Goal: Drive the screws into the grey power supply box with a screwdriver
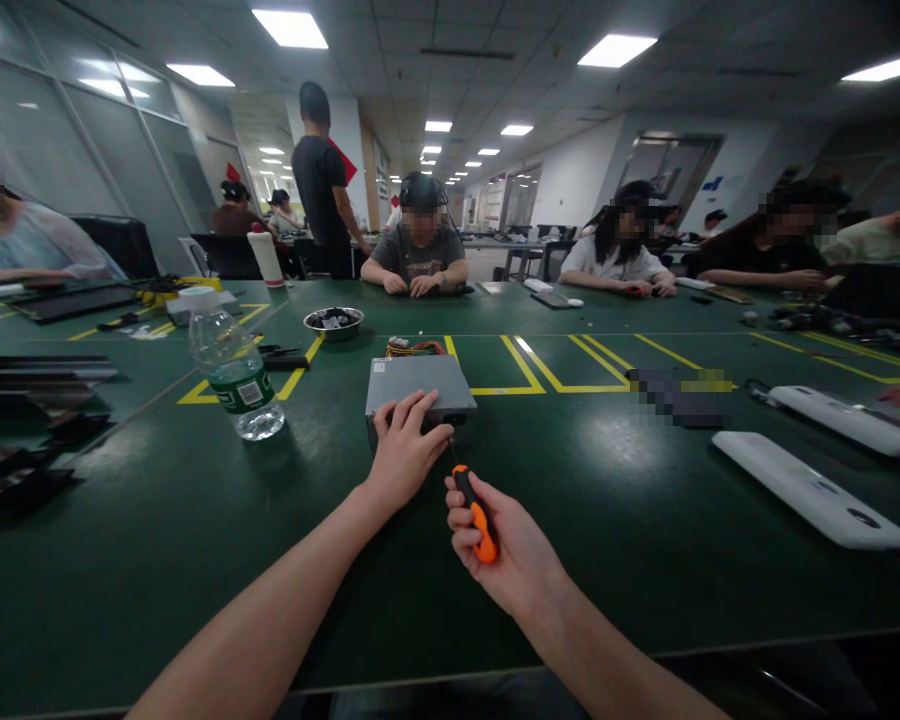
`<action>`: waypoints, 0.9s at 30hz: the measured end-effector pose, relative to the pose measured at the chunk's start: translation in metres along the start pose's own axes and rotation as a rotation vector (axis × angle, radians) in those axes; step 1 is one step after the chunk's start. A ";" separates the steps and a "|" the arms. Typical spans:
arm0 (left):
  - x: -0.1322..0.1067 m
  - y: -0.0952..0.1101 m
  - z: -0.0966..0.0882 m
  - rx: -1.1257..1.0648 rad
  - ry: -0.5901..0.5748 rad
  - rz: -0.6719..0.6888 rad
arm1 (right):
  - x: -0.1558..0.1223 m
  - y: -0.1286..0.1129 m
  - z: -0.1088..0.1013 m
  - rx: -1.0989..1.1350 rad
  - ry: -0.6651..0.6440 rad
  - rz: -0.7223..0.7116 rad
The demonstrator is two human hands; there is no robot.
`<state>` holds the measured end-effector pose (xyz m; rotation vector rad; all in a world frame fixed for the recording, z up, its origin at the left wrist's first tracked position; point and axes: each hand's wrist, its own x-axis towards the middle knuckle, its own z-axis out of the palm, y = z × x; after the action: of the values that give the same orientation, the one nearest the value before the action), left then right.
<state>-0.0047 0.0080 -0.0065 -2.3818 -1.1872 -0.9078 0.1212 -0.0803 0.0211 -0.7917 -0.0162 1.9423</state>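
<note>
A grey metal computer power supply (pixel 416 377) sits on the green table in front of me, with colored cables (pixel 412 347) bunched behind it. My left hand (pixel 405 440) grips its near side, the fingers spread over the top and the thumb by the front face. My right hand (pixel 495 540) is closed around an orange and black screwdriver (pixel 483 525). Its thin shaft points up toward the near right corner of the power supply, close to my left thumb. Whether the tip sits in a screw, I cannot tell.
Left of the power supply stands a clear water bottle (pixel 244 385), with a metal bowl (pixel 334 322) of small dark parts farther back. Dark metal pieces (pixel 30 445) lie at far left. White elongated devices (pixel 810 488) lie at right. Several people sit across the table.
</note>
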 end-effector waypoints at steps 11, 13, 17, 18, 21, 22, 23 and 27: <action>0.000 -0.002 0.005 0.022 0.005 -0.036 | -0.036 -0.022 -0.032 -1.619 -0.282 -0.926; 0.000 -0.002 0.005 0.022 0.000 -0.042 | -0.041 -0.028 -0.034 -1.991 -0.542 -1.086; 0.000 -0.003 0.005 0.004 -0.002 -0.042 | -0.033 -0.042 -0.032 -2.206 -0.849 -1.344; 0.000 -0.004 0.005 -0.007 0.000 -0.046 | -0.028 -0.045 -0.032 -2.200 -0.891 -1.374; 0.001 -0.004 0.003 -0.055 0.009 -0.081 | -0.014 -0.054 -0.035 -2.155 -0.907 -1.389; 0.001 -0.004 0.003 -0.066 0.009 -0.094 | -0.009 -0.056 -0.037 -2.120 -0.871 -1.385; 0.001 -0.004 0.002 -0.072 0.006 -0.101 | -0.004 -0.057 -0.040 -2.059 -0.817 -1.373; 0.003 -0.005 -0.002 -0.063 -0.029 -0.084 | 0.013 -0.057 -0.054 -1.756 -0.615 -1.359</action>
<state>-0.0079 0.0116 -0.0030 -2.4180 -1.2964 -0.9528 0.1917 -0.0580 -0.0083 -0.7082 -2.1685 0.3350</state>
